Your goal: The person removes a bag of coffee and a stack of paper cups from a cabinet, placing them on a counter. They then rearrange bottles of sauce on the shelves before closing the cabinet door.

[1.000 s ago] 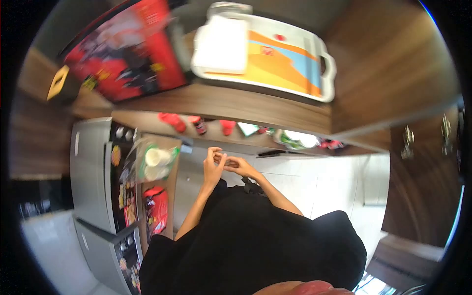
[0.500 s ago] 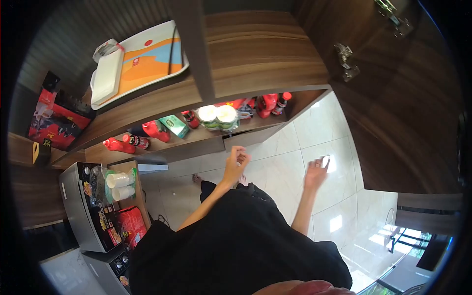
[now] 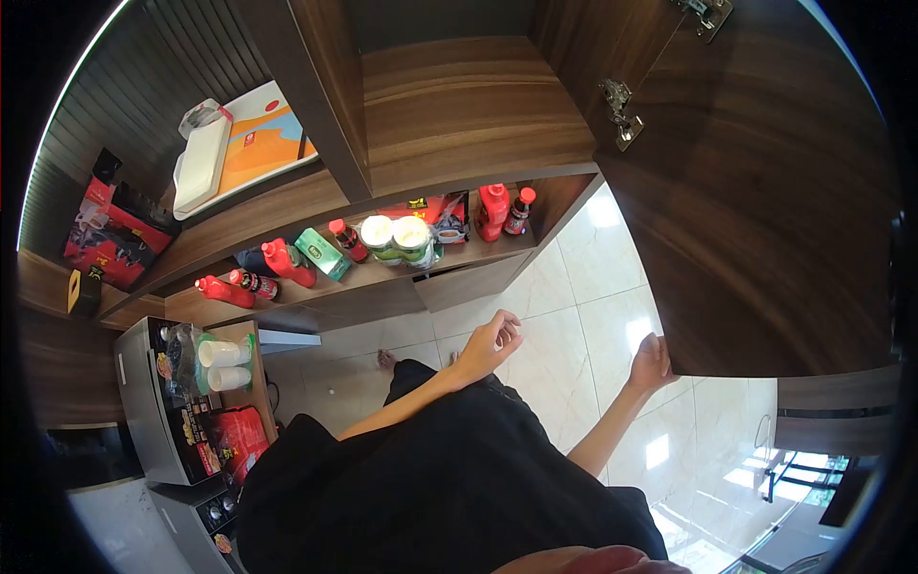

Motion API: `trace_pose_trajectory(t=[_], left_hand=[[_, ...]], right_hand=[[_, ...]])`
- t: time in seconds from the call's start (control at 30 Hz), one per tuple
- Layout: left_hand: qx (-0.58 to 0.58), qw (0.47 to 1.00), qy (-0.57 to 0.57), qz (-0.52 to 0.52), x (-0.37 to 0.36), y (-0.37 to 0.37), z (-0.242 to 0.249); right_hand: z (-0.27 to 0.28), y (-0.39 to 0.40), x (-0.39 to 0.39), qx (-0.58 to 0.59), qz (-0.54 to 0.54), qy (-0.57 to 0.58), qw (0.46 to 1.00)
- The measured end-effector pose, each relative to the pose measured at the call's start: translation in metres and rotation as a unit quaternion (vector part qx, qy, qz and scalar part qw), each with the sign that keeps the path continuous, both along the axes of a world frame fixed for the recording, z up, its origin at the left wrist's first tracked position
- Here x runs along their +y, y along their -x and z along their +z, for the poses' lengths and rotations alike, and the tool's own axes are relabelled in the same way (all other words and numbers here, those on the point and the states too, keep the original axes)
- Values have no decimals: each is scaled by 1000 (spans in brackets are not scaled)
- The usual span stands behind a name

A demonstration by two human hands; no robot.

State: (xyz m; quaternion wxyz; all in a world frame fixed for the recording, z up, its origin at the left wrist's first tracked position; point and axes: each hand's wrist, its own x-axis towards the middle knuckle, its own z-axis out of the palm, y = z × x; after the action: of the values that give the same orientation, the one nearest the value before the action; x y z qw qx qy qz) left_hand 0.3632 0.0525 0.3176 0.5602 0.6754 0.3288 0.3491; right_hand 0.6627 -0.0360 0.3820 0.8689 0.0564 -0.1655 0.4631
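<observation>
An open dark wooden cabinet door point(image 3: 765, 210) fills the right side, its metal hinges point(image 3: 620, 113) showing. At the lower left corner of that door is my right hand point(image 3: 652, 365), its fingers closed on the edge. My left hand point(image 3: 491, 346) hangs over the floor in front of my body, away from any object, fingers curled loosely and partly apart. Beyond it, an open compartment point(image 3: 469, 105) shows a bare wooden base. The shelf below it holds red bottles point(image 3: 492, 212), a pack of white-topped containers point(image 3: 394, 237) and a green box point(image 3: 322, 253).
To the left, a tray point(image 3: 263, 143) carries a white box. A red and black package point(image 3: 115, 234) stands near a small yellow and black box point(image 3: 84, 292). Lower left are white cups point(image 3: 225, 354) and a grey appliance point(image 3: 143, 402). Tiled floor point(image 3: 555, 378) lies below.
My right hand has moved right and down onto the door's edge. My left hand has moved slightly right and down. The view has shifted, so the cabinet appears further left.
</observation>
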Motion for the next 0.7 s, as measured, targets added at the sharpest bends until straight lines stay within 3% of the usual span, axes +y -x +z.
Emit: trace_pose_trajectory(t=[0.13, 0.17, 0.2, 0.23, 0.33, 0.43, 0.5, 0.6, 0.63, 0.7], left_hand=[[6, 1000, 8, -3, 1, 5, 0], [4, 1000, 10, -1, 0, 7, -2], [4, 1000, 10, 1, -1, 10, -2], [3, 1000, 10, 4, -2, 13, -2], [-4, 1000, 17, 22, -5, 22, -10], [-2, 999, 18, 50, -9, 34, -14], [-2, 998, 9, 59, -10, 42, -9], [-6, 999, -4, 46, -9, 51, 6], [-4, 999, -2, 33, -9, 54, 12], [-3, 1000, -9, 20, -6, 58, 19]], right_hand=[[-24, -11, -17, -23, -21, 79, 996], [-46, -22, -26, -206, -137, 192, 950], [-69, -33, -36, -451, -276, 382, 758], [-91, -45, -45, -553, -352, 494, 571], [-84, -50, -44, -641, -316, 523, 465], [-75, -38, -29, -734, -308, 462, 390], [-63, -21, -14, -708, -275, 433, 486], [-41, 20, 8, -474, -138, 391, 777], [-35, 31, 16, -419, -112, 376, 819], [-26, 47, 25, -389, -94, 350, 847]])
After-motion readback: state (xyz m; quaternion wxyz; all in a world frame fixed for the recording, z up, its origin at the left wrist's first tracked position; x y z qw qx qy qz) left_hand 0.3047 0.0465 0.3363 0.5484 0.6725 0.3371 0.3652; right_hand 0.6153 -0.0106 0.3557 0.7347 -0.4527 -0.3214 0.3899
